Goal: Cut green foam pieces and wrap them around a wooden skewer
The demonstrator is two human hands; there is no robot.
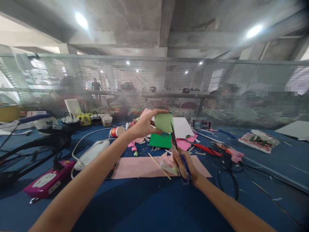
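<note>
My left hand (147,124) pinches a pale green square of paper (164,122) by its edges, raised above the table. In my right hand (187,167) is a pair of scissors (174,138) with dark blades and blue handles. The blades point up at the right edge of the pale green paper; whether they touch it I cannot tell. Below the paper lies a bright green sheet (159,141). A long pink paper strip (137,166) stretches under my hands, with a thin wooden stick (159,166) across it.
A white power bank (93,154) with a cable and a magenta power strip (49,180) sit at left. A glue gun with a red part (205,149) lies at right, near loose cords. White paper (182,127) and pink scraps lie behind. A perforated metal screen (154,83) closes off the back.
</note>
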